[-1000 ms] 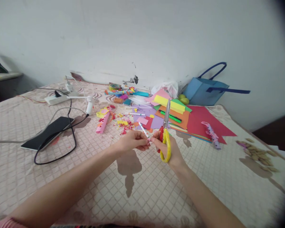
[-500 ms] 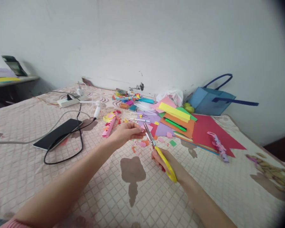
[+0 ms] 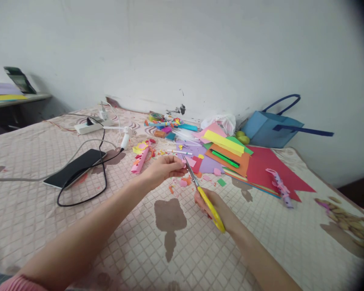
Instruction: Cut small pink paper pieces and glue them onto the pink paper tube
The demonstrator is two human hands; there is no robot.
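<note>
In the middle of the view my left hand is closed in a pinch at the fingertips. A small piece of paper seems to be between them, mostly hidden by the fingers. My right hand is wrapped around the yellow handles of a pair of scissors. The metal blades point up and away, their tips right beside my left fingertips, and look nearly closed. Beyond the hands lie a purple sheet, a red paper piece and small pink scraps.
Coloured sheets with a green cutter lie to the right, by a decorated purple paper roll. A blue bag leans at the wall. Leftward are a black tablet, cables, a power strip and a pink roll.
The scissor blades have drawn closer together at my left fingertips. A white bit seen by the blades is no longer visible. The view has shifted slightly; both hands stay nearly in place.
</note>
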